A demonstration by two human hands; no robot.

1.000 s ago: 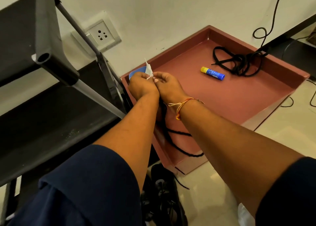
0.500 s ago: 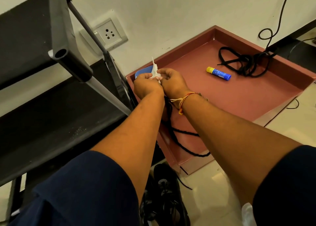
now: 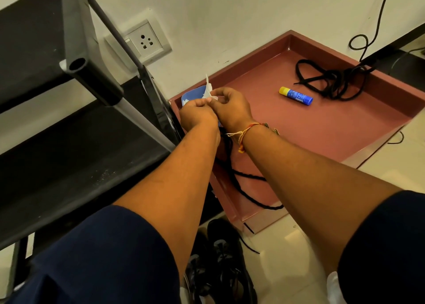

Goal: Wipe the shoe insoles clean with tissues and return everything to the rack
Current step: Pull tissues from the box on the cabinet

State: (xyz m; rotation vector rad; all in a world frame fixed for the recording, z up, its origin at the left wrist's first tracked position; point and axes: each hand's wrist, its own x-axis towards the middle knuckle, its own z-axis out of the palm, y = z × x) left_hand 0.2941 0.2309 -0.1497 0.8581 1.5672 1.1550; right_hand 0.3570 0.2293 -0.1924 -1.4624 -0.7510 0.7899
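Note:
Both hands meet over the near left corner of a reddish tray [image 3: 326, 129]. My left hand [image 3: 198, 115] and my right hand [image 3: 232, 107] each pinch a white tissue [image 3: 208, 89] that sticks up between them. Behind the hands lies a blue tissue pack [image 3: 192, 94], mostly hidden. The black shoe rack [image 3: 69, 142] stands at the left with bare shelves. A pair of dark shoes [image 3: 220, 264] sits on the floor below my arms. No insole shows.
In the tray lie a blue glue stick with a yellow cap [image 3: 296, 95], a tangle of black laces [image 3: 331, 80] at the back and another black lace [image 3: 248, 188] near the front. A wall socket [image 3: 145, 42] is behind the rack. A black cable [image 3: 368, 39] hangs down the wall.
The hands have stayed together at the tissue pack, and the right hand's fingers have lifted slightly, with the tissue drawn a little further up. The camera view shifted a bit.

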